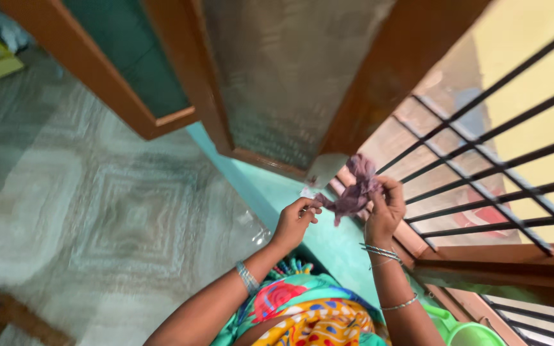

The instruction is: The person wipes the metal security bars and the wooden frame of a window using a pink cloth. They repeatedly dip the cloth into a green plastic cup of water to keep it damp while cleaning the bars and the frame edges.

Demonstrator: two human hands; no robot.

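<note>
— What are the fingers doing?

— The right hand [386, 208] is clenched round a crumpled purple cloth [356, 191], right of the frame's centre. The left hand [297, 218] pinches the cloth's lower left corner between thumb and fingertips.

— Where is the cloth exactly?

— Stretched between both hands, in front of a wooden window frame [379, 77] in the upper middle.

— And further out?

— Black bars [501, 160] cross the right side. Bangles [381, 253] circle the right wrist. A green bucket [476, 334] sits at the lower right, patterned floor tiles [97, 211] fill the left.
</note>
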